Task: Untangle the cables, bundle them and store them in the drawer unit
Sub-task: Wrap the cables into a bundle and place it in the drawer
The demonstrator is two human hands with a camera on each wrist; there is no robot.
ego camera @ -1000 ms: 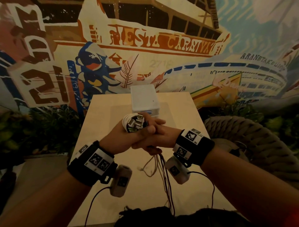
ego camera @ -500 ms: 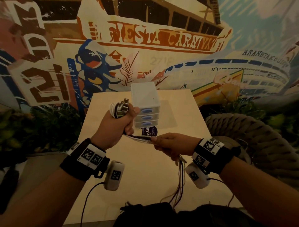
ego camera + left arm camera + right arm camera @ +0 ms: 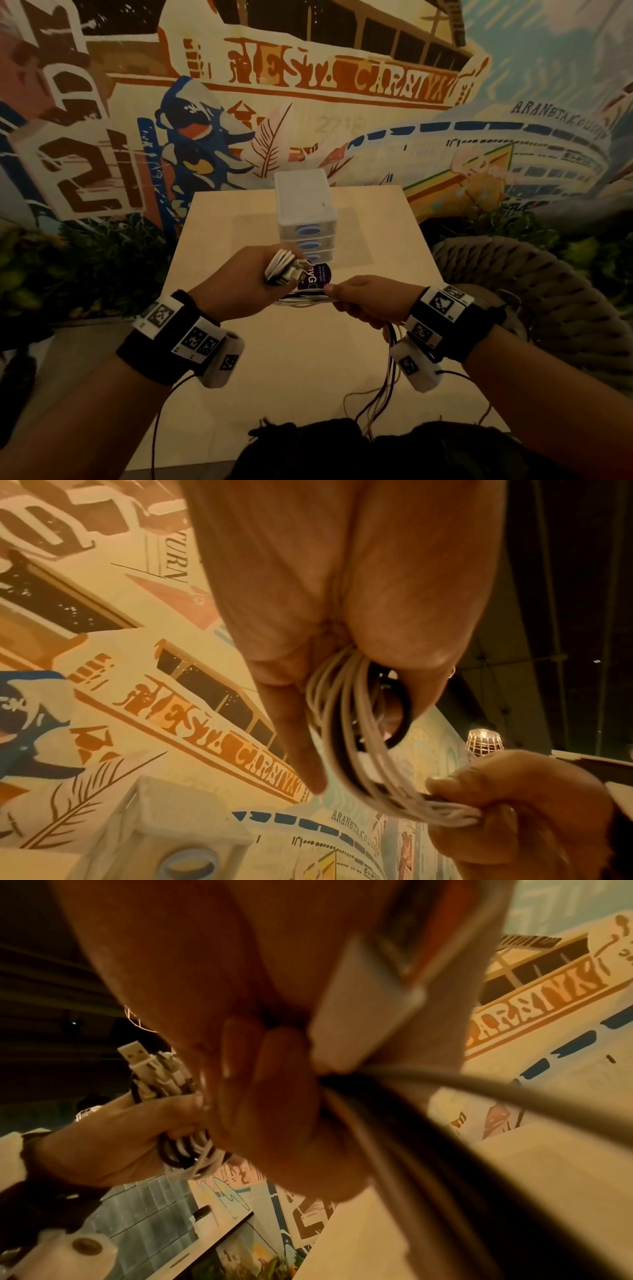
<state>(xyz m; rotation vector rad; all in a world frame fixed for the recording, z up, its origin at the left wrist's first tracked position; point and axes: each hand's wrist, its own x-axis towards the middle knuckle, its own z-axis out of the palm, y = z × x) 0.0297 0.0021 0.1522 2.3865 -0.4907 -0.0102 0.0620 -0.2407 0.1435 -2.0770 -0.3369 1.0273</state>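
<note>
My left hand (image 3: 246, 281) grips a coiled bundle of white and black cables (image 3: 282, 269), USB plugs sticking out of its end (image 3: 150, 1066). The loops hang below the fist (image 3: 346, 723). My right hand (image 3: 363, 298) pinches the same strands a little to the right (image 3: 445, 813) and holds their loose tails (image 3: 387, 394), which trail down toward the table's near edge. Both hands hover above the table, just in front of the white drawer unit (image 3: 305, 205) with three blue-handled drawers, all closed.
The pale wooden table (image 3: 308, 359) carries a round purple sticker (image 3: 317, 277) in front of the drawer unit. A woven rope chair (image 3: 548, 291) stands to the right, plants to the left, and a painted mural wall behind.
My hands, clasped together a second ago, have drawn apart. The left hand swung the bundle up and left, then back down in front of the drawers, while the right slid along the strands.
</note>
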